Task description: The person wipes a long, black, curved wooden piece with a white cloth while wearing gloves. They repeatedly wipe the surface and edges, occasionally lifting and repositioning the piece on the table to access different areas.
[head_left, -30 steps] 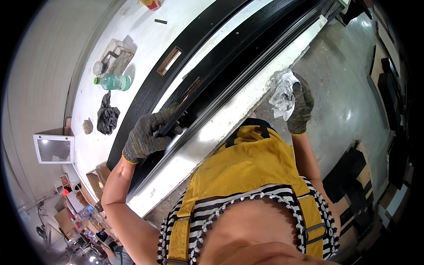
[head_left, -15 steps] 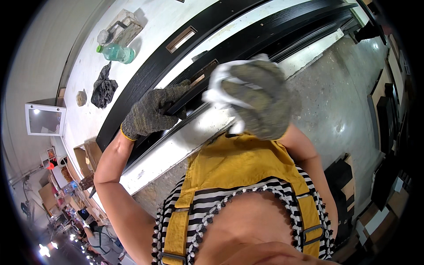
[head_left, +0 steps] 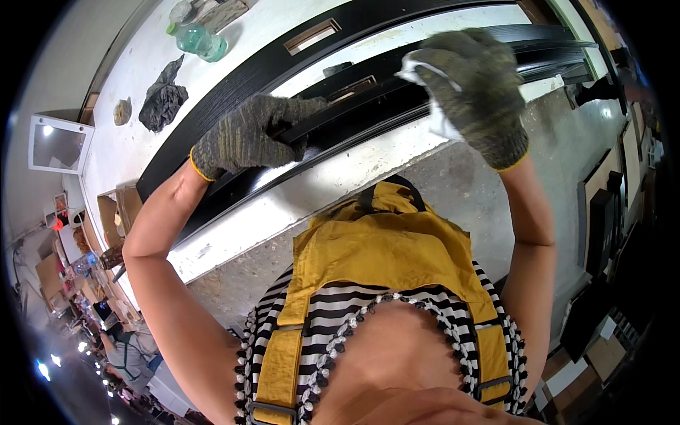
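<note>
My left hand [head_left: 248, 134], in a grey-green knit glove with a yellow cuff, grips a long black board [head_left: 394, 86] near its left end, fingers on top and thumb along the near side. The board is tilted and has a slot cut in it. Toward its right part, my right hand [head_left: 478, 92], gloved alike, clutches a white cloth [head_left: 442, 122] over the board. Some of the cloth hangs below the fingers; the rest is hidden in the palm. A second black board [head_left: 386, 20] with a similar slot lies flat on the white bench [head_left: 244, 244] behind.
A green bottle [head_left: 202, 42], a crumpled black plastic bag [head_left: 163, 103] and a small tan roll [head_left: 122, 112] stand at the bench's far left. An open cardboard box [head_left: 117, 212] is at the left end. Black panels [head_left: 602, 223] stand on the right.
My right hand has moved away and to the right with the cloth, from near my body to over the board. My left hand keeps its grip on the board.
</note>
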`<action>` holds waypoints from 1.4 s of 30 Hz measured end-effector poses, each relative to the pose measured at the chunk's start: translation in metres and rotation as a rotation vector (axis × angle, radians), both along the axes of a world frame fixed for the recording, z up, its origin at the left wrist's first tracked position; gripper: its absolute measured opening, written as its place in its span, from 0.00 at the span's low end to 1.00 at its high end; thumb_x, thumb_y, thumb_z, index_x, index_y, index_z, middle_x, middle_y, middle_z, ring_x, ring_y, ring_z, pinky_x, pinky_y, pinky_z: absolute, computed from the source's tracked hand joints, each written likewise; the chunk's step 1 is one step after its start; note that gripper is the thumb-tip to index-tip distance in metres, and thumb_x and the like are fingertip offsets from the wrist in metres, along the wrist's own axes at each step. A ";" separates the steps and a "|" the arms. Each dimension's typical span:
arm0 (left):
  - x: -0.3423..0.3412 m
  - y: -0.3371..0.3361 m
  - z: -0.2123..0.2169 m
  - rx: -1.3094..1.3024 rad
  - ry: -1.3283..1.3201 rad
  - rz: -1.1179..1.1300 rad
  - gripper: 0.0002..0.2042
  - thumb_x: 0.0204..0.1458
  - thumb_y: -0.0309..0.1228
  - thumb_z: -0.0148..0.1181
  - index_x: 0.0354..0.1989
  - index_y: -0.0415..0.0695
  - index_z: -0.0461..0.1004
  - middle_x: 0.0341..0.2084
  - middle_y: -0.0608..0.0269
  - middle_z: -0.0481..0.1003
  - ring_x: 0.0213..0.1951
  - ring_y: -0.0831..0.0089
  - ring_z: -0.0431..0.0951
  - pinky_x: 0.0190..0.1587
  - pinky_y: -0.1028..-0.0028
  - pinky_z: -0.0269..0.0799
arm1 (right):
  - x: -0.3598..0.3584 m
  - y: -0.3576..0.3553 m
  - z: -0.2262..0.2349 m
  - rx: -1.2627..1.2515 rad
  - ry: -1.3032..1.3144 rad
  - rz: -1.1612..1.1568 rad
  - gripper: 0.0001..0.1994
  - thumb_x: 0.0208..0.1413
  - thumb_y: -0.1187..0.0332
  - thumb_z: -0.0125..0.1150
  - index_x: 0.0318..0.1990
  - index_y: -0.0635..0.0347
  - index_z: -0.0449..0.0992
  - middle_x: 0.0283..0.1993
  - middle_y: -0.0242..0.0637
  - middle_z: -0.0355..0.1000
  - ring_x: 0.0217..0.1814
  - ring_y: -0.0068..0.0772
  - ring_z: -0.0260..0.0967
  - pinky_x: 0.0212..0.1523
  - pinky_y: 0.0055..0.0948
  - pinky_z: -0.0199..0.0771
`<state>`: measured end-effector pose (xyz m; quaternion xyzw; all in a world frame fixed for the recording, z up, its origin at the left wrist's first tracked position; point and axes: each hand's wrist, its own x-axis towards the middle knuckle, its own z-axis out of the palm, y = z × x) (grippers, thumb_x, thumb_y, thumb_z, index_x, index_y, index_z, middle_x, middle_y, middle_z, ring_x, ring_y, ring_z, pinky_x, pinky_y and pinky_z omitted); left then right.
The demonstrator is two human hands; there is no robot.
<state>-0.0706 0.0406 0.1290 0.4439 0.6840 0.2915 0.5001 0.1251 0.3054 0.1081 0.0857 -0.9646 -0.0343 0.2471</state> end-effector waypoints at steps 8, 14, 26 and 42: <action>-0.011 0.001 -0.006 0.120 -0.036 -0.020 0.30 0.39 0.23 0.66 0.57 0.41 0.74 0.25 0.68 0.77 0.27 0.81 0.74 0.34 0.79 0.73 | -0.043 -0.038 0.013 0.117 -0.024 0.282 0.16 0.45 0.66 0.61 0.44 0.48 0.80 0.46 0.33 0.76 0.52 0.38 0.72 0.57 0.44 0.71; -0.017 0.006 -0.010 0.100 -0.028 -0.040 0.32 0.37 0.20 0.66 0.59 0.42 0.73 0.27 0.66 0.78 0.29 0.80 0.76 0.38 0.77 0.75 | -0.034 -0.008 0.043 0.035 -0.199 0.073 0.06 0.55 0.63 0.56 0.34 0.51 0.78 0.35 0.33 0.72 0.40 0.36 0.69 0.41 0.39 0.68; -0.029 0.003 -0.012 0.045 -0.125 0.014 0.30 0.39 0.21 0.68 0.58 0.40 0.73 0.31 0.64 0.80 0.32 0.79 0.78 0.39 0.75 0.76 | -0.037 0.029 0.045 0.229 -0.147 -0.090 0.06 0.44 0.59 0.61 0.24 0.48 0.76 0.26 0.33 0.69 0.32 0.38 0.70 0.36 0.37 0.72; -0.025 0.004 -0.002 -0.030 0.051 0.010 0.25 0.39 0.24 0.72 0.50 0.35 0.76 0.31 0.62 0.79 0.32 0.81 0.73 0.37 0.75 0.72 | -0.047 -0.046 -0.038 -0.358 -0.113 -0.024 0.27 0.52 0.44 0.56 0.59 0.38 0.70 0.61 0.32 0.66 0.67 0.41 0.58 0.69 0.50 0.53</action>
